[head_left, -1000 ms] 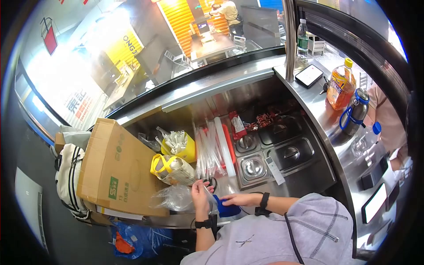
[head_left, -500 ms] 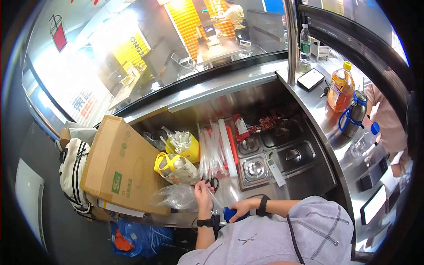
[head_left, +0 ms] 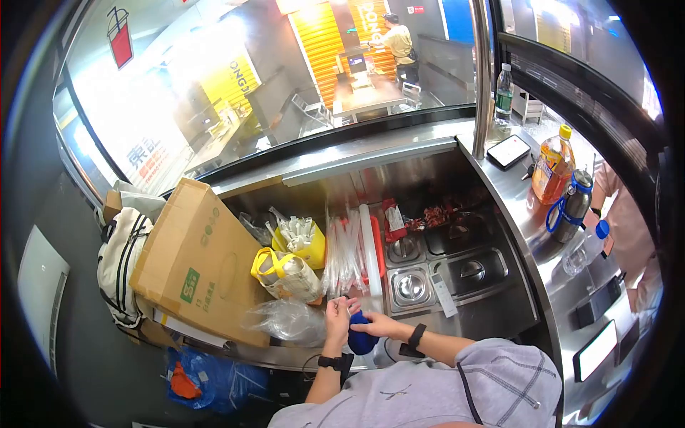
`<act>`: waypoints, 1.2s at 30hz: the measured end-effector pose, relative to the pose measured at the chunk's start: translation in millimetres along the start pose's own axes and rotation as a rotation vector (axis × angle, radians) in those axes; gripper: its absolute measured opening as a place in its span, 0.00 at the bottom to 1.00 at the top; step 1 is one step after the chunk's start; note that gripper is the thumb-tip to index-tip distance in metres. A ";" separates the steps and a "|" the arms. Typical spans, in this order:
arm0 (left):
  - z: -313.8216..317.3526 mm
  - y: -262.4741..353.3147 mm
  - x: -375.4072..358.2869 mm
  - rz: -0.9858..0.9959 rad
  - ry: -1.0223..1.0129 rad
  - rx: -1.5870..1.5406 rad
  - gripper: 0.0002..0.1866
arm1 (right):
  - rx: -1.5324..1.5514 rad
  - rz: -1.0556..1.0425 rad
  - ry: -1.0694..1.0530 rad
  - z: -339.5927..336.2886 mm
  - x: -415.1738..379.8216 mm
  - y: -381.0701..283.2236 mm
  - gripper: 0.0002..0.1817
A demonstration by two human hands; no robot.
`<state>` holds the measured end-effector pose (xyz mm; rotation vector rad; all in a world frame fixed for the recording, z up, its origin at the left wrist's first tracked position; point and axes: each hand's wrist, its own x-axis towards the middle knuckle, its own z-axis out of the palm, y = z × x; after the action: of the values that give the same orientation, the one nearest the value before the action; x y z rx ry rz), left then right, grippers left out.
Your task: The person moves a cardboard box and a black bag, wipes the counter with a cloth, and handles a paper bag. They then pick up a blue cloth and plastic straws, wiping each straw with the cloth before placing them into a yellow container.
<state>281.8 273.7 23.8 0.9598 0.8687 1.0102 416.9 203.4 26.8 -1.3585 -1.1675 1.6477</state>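
Note:
My right hand (head_left: 379,326) is closed on a dark blue rounded object (head_left: 363,340) near the counter's front edge; its kind cannot be made out. Close beside it, my left hand (head_left: 338,318) is at the object's upper left, palm turned up and fingers curled. What those fingers hold, if anything, is too small to tell. A crumpled clear plastic bag (head_left: 289,322) lies left of my left hand. Beyond the hands are long clear plastic sleeves (head_left: 344,257) and a cloth bag with yellow handles (head_left: 291,277).
A large cardboard box (head_left: 196,267) stands at left, with a yellow container (head_left: 303,246) of white wrapped items behind the cloth bag. Lidded steel pans (head_left: 412,287) are sunk at right, a white remote (head_left: 443,296) beside them. Bottles, including an orange drink (head_left: 553,167), and phones line the right ledge.
Both hands have come closer together, and the blue object now shows more fully between them. The clear strip seen earlier between the hands is out of sight. The camera view has shifted slightly.

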 end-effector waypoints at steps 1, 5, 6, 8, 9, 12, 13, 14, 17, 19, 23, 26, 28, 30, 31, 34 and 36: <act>-0.2 -1.4 1.4 -0.002 0.002 0.020 0.14 | -0.056 0.022 -0.031 -1.2 3.2 1.1 0.25; -2.4 -6.3 2.5 -0.056 0.031 -0.011 0.13 | -0.299 0.024 -0.165 -4.3 4.4 10.7 0.28; -3.9 -5.7 2.6 -0.080 0.042 -0.049 0.12 | -0.381 0.046 -0.210 -0.1 2.8 19.6 0.29; -14.5 -9.5 5.4 -0.088 0.059 -0.045 0.12 | -0.517 0.126 -0.301 7.0 -7.0 18.0 0.32; -16.4 -9.8 5.5 -0.094 0.089 -0.058 0.12 | -0.549 0.129 -0.314 11.4 -13.3 19.8 0.34; -22.1 -8.4 -1.6 -0.085 0.121 -0.057 0.14 | -0.634 0.099 -0.404 13.8 -10.7 40.5 0.33; -26.7 -10.1 -2.3 -0.126 0.080 -0.031 0.15 | -0.633 0.103 -0.404 12.7 -9.3 40.5 0.33; -32.5 -12.7 -4.4 -0.169 0.039 -0.002 0.16 | -0.630 0.107 -0.404 13.3 -8.3 40.0 0.33; -44.0 -22.4 -10.6 -0.246 -0.055 -0.047 0.18 | -0.593 0.055 -0.369 12.9 -5.1 41.2 0.31; -42.9 -20.0 -12.7 -0.265 -0.028 -0.123 0.18 | -0.567 0.039 -0.323 11.5 0.0 42.2 0.29; -40.3 -9.0 0.9 -0.185 -0.006 -0.191 0.17 | -0.414 0.045 -0.192 15.8 -0.1 6.7 0.23; -31.1 9.5 13.7 -0.133 -0.044 -0.179 0.15 | -0.103 0.005 -0.089 18.4 9.2 -3.9 0.20; -29.7 13.6 18.9 -0.109 -0.046 -0.187 0.14 | -0.079 -0.003 -0.088 15.7 17.1 0.3 0.20; -29.3 15.5 24.2 -0.101 -0.042 -0.201 0.14 | -0.089 -0.005 -0.114 12.4 20.7 3.3 0.21; -29.4 14.5 25.9 -0.106 -0.036 -0.211 0.13 | -0.128 -0.006 -0.151 10.0 19.8 5.0 0.22; -31.6 16.5 29.8 -0.068 -0.023 -0.243 0.13 | -0.194 0.046 -0.242 5.5 5.6 -4.0 0.21; -33.8 20.2 33.7 -0.011 -0.001 -0.280 0.13 | -0.270 0.057 -0.308 -1.9 3.8 6.4 0.22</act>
<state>255.2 318.1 26.5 0.7175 0.7086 1.0895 418.2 205.0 19.4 -1.3389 -1.5906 1.8382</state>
